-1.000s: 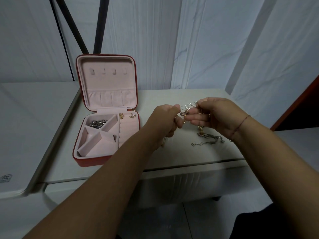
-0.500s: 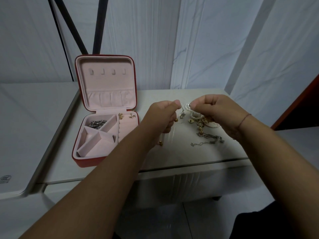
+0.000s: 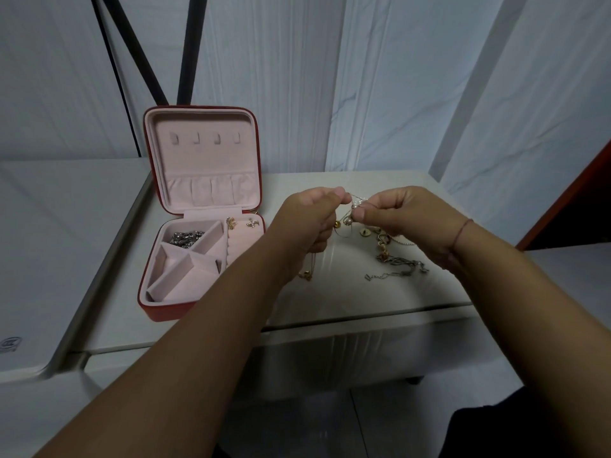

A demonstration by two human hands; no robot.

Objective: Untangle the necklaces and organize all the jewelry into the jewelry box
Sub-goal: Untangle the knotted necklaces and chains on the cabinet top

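Note:
My left hand [image 3: 309,219] and my right hand [image 3: 401,214] are raised just above the table, and both pinch a tangle of thin necklaces [image 3: 355,206] between thumb and fingers. Fine chains hang from it to the table, one ending in a small gold pendant [image 3: 305,276]. More tangled jewelry [image 3: 385,241] lies under my right hand, with a silver chain [image 3: 400,264] in front of it. The red jewelry box [image 3: 165,310] stands open at the left, with pink lining. A silver chain [image 3: 186,239] fills its back compartment and two small earrings [image 3: 241,223] sit on the ring rolls.
The white table [image 3: 347,302] ends in a front edge close to me. A second pale surface [image 3: 43,246] adjoins it on the left. White draped sheeting hangs behind, with black poles [image 3: 188,47] above the box lid. A dark red panel [image 3: 578,206] stands at the right.
My hands drew apart slightly half a second ago and have come close together again around the tangle. Loose pieces beneath my right hand have come into view.

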